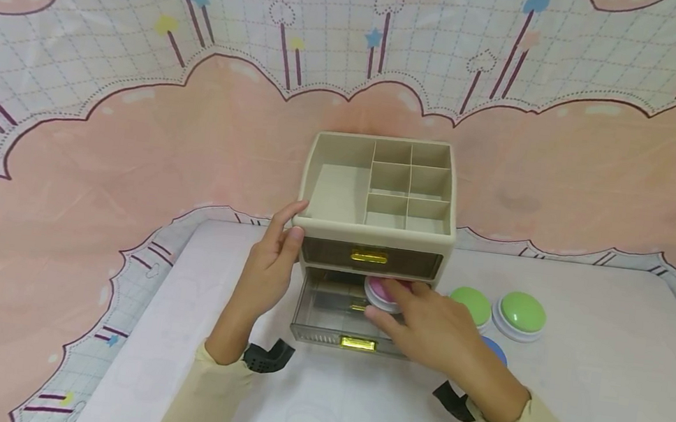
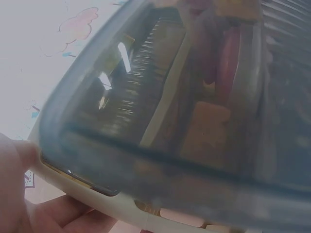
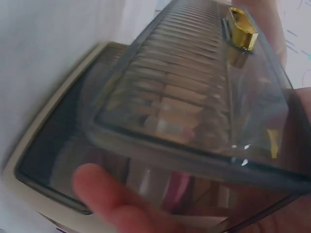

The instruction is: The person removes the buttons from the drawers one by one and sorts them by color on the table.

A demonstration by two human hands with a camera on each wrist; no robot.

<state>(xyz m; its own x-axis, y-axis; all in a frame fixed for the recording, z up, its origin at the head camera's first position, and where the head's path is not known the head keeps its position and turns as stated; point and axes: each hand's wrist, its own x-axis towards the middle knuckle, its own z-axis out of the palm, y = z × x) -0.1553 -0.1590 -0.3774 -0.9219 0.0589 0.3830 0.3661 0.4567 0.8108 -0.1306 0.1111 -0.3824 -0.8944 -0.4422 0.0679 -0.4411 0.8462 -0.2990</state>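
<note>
A cream desk organizer (image 1: 340, 190) stands upright with its lower see-through drawer (image 1: 318, 318) pulled out. At its left front corner my left hand (image 1: 268, 266) grips the body, one finger on the upper rim and the thumb by the front. My right hand (image 1: 441, 326) is over the drawer and holds a round pink push button (image 1: 378, 288) with a white base, partly hidden by its fingers. The button is tilted inside the drawer opening. In the left wrist view the pink button (image 2: 227, 65) shows dimly through the drawer.
Two green push buttons (image 1: 523, 312) (image 1: 471, 305) lie on the white table (image 1: 607, 342) right of the organizer. A blue button (image 1: 495, 350) is partly hidden by the right forearm. The upper drawer (image 1: 333, 253) is closed. A patterned cloth (image 1: 246, 136) hangs behind.
</note>
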